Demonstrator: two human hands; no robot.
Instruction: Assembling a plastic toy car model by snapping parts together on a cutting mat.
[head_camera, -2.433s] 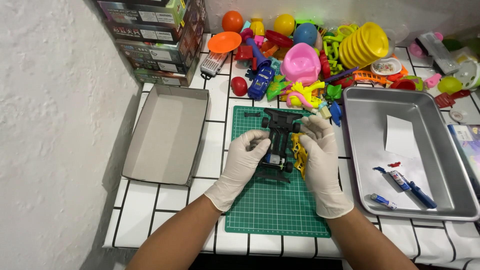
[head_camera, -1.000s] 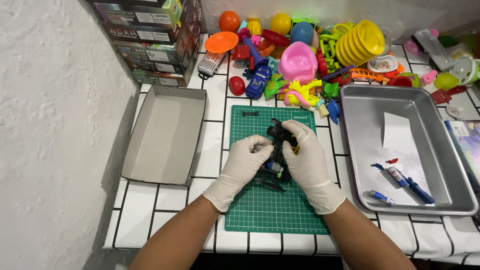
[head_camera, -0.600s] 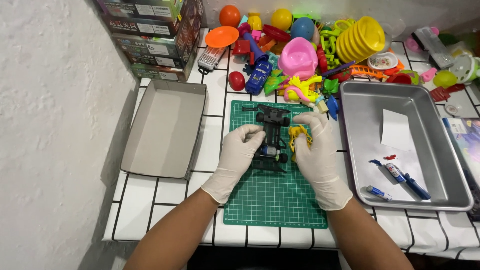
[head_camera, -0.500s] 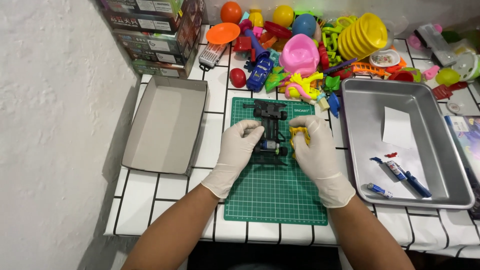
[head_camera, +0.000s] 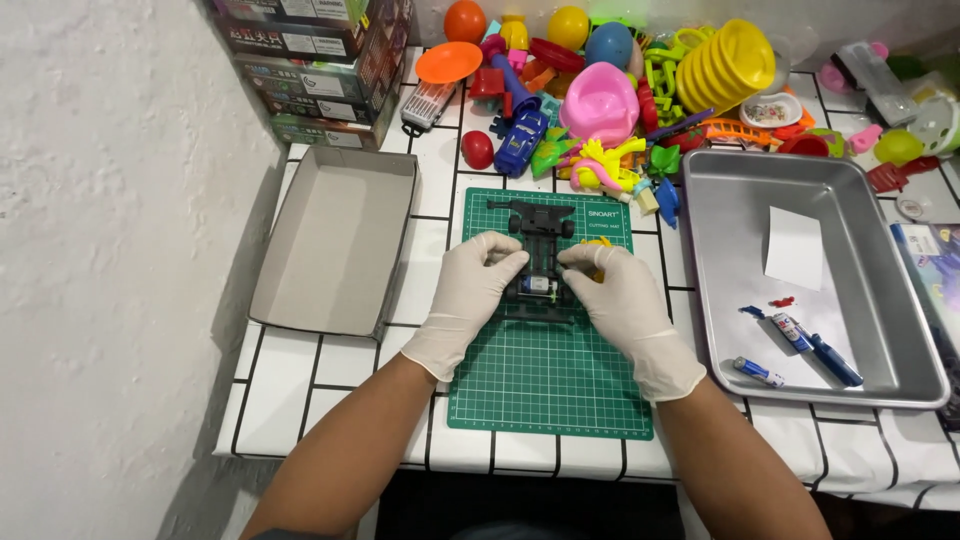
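Observation:
A black toy car chassis (head_camera: 540, 225) with small wheels lies flat on a green cutting mat (head_camera: 550, 385). Both hands wear white gloves. My left hand (head_camera: 472, 290) grips the chassis from its left side, fingertips on its middle. From the right, my right hand (head_camera: 620, 300) pinches the same middle section. A small silver motor or battery (head_camera: 538, 285) shows between the fingertips. Something yellow (head_camera: 598, 243) peeks out just behind my right fingers. The rear half of the chassis is hidden by the hands.
An empty grey cardboard box lid (head_camera: 335, 240) sits left of the mat. A metal tray (head_camera: 810, 275) on the right holds a white paper, blue pens and small parts. Colourful plastic toys (head_camera: 620, 80) crowd the back, with stacked boxes (head_camera: 310, 60) at back left.
The chassis was held lifted and tilted between both hands; it now lies flat on the mat, with both hands pinching its middle.

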